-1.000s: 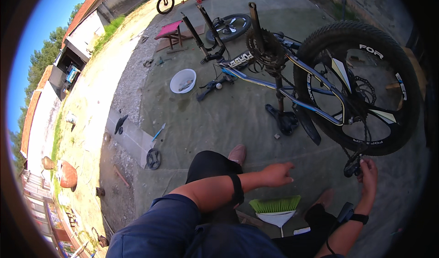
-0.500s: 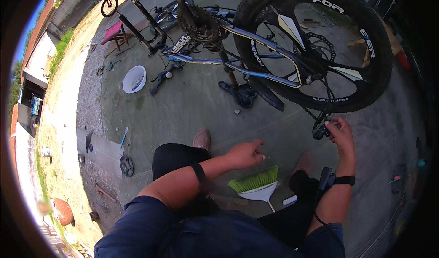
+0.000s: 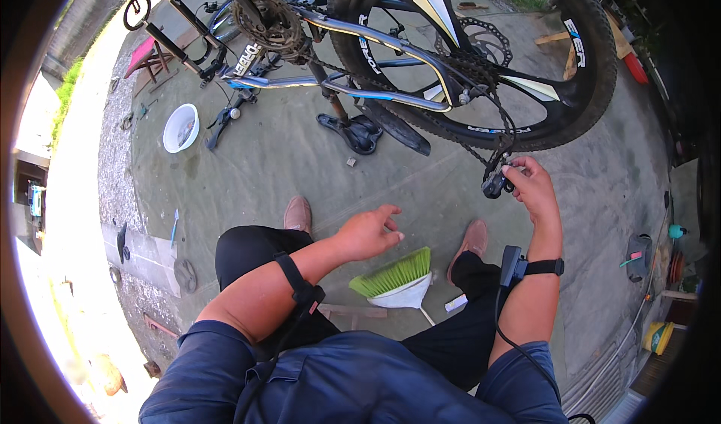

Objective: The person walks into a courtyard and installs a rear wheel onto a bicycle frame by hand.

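A blue and white bicycle frame (image 3: 383, 37) stands upside down in front of me, its saddle (image 3: 360, 135) on the ground. Below the black-tyred rear wheel (image 3: 597, 112) hangs the rear derailleur (image 3: 493, 184), with the chain (image 3: 466, 149) running to it. My right hand (image 3: 537, 190) pinches the derailleur between thumb and fingers. Held over the ground between my feet, my left hand (image 3: 368, 233) is open and empty, thumb and fingers apart. Nearest to it lies a broom head with green bristles (image 3: 394, 274).
To the left are a white bowl (image 3: 181, 129) with small parts inside, a brake lever (image 3: 219, 127) and a blue pen-like tool (image 3: 175, 227). A pink folding stool (image 3: 150, 60) and a small red bike (image 3: 139, 3) stand farther back. A yellow container (image 3: 658, 338) sits at the right.
My view has swung to the right, so the scene sits farther left. My right hand stays on the derailleur, and my left hand remains open.
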### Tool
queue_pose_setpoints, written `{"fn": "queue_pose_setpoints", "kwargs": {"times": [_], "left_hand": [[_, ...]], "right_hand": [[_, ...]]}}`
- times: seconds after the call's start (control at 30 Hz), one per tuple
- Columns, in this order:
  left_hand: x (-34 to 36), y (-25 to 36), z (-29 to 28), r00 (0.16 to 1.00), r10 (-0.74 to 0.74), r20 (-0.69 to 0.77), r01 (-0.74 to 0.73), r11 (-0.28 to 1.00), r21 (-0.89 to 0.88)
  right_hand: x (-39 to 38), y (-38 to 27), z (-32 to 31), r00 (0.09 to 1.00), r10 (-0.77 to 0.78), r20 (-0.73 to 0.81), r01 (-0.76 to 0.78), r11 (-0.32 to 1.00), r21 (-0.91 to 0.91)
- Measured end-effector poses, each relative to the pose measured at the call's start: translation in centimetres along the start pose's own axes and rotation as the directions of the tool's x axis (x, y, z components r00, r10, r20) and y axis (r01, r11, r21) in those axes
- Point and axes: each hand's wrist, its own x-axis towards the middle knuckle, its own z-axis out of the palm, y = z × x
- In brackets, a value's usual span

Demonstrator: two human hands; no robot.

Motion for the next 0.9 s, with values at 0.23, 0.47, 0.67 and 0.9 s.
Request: {"fn": "queue_pose_setpoints", "kwargs": {"times": [0.23,0.47,0.67,0.9], "left_hand": [[0.0,0.0,0.0,1.000,0.009,-0.007,-0.009,1.000,-0.007],[-0.1,0.1,0.0,1.000,0.009,-0.013,-0.009,1.000,-0.017],[0.0,0.0,0.2,1.000,0.016,-0.018,-0.017,0.999,-0.030],[0.0,0.2,0.2,1.000,0.011,-0.012,-0.011,0.999,-0.050]], "right_hand": [[0.1,0.0,-0.1,1.000,-0.008,-0.010,0.008,1.000,-0.014],[0.6,0.7,0.1,1.000,0.000,-0.017,-0.001,0.999,-0.042],[2.1,2.5,1.3,0.999,-0.054,-0.005,0.054,0.995,-0.080],[5.3,5.3,3.9,0.995,-0.061,-0.074,0.043,0.975,-0.218]]}}
